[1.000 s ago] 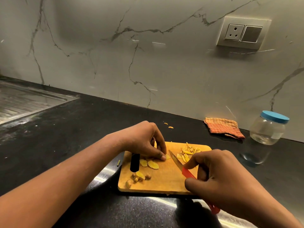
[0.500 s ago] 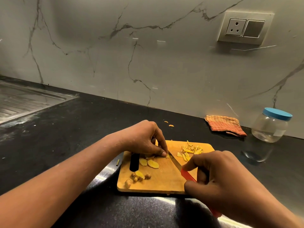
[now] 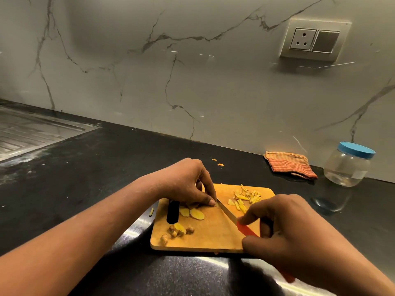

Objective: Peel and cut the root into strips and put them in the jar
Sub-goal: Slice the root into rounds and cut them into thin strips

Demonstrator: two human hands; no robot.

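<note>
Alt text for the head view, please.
The right hand holds a red-handled knife against a root piece under the left hand on a wooden cutting board. Cut strips lie piled beyond; the jar stands closed, far right.

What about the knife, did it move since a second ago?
Yes. The knife edged slightly left across the cutting board, away from the strip pile, until its blade sits against a fingertip of the left hand.
</note>
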